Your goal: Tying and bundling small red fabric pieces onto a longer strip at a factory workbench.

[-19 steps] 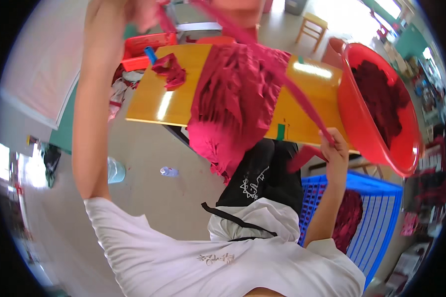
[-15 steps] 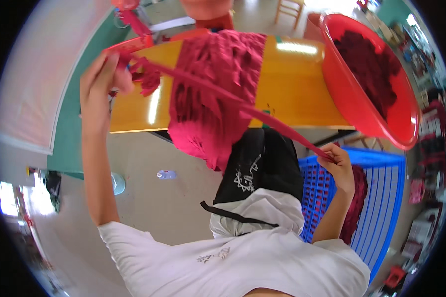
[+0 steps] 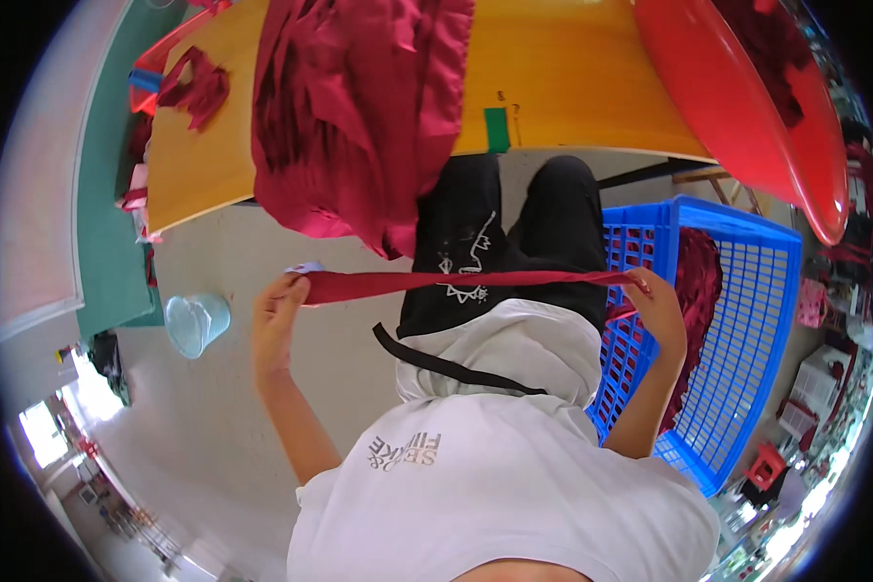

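Note:
A long dark-red fabric strip (image 3: 456, 280) is stretched nearly level across my lap, its ends pinched by my two hands. My left hand (image 3: 283, 303) is closed on the left end. At the other end, my right hand (image 3: 656, 303) grips the strip beside the blue basket, its fingers partly curled out of sight. A thick heap of similar red fabric strips (image 3: 359, 116) lies on the yellow table (image 3: 563, 78) and hangs over its front edge toward my knees.
A large red basin (image 3: 718, 107) with dark-red fabric stands at the table's right. Below it, a blue plastic basket (image 3: 737, 320) holds more red fabric. A small red scrap (image 3: 196, 85) lies on the table's left end. On the floor at left is a pale-blue bucket (image 3: 198, 323).
My left hand has come down and inward from above the table's left side. The strip, slanted across the fabric heap before, now runs level over my lap. My view has tilted lower.

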Action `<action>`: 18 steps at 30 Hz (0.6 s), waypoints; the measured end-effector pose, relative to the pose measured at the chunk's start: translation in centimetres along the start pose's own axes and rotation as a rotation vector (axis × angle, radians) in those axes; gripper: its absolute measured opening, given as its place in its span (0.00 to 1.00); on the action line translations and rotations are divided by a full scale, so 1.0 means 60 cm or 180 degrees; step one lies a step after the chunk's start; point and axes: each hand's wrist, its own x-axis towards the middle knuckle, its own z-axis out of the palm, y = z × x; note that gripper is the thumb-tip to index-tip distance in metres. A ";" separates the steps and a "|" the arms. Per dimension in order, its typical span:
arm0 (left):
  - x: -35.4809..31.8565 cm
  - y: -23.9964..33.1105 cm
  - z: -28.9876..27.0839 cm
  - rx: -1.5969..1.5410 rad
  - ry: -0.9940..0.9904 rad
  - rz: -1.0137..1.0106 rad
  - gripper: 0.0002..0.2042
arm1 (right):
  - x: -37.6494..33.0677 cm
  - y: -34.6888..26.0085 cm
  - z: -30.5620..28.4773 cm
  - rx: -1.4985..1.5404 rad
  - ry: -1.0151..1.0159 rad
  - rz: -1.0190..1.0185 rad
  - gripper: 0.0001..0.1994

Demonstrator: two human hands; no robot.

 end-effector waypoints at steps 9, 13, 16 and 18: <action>-0.022 0.026 0.186 -0.0564 -0.1837 0.0060 0.08 | 0.030 -0.209 0.112 0.0060 -0.1487 -0.2318 0.36; -0.008 0.081 0.244 -0.1055 -0.2383 0.0267 0.09 | 0.019 -0.268 0.132 0.1526 -0.1624 -0.2086 0.36; 0.005 0.112 0.251 -0.1176 -0.2059 0.0566 0.09 | 0.013 -0.266 0.123 0.1811 -0.1364 -0.2091 0.22; 0.016 0.122 0.249 -0.1299 -0.1824 0.0524 0.08 | 0.009 -0.257 0.113 0.1879 -0.1373 -0.2018 0.07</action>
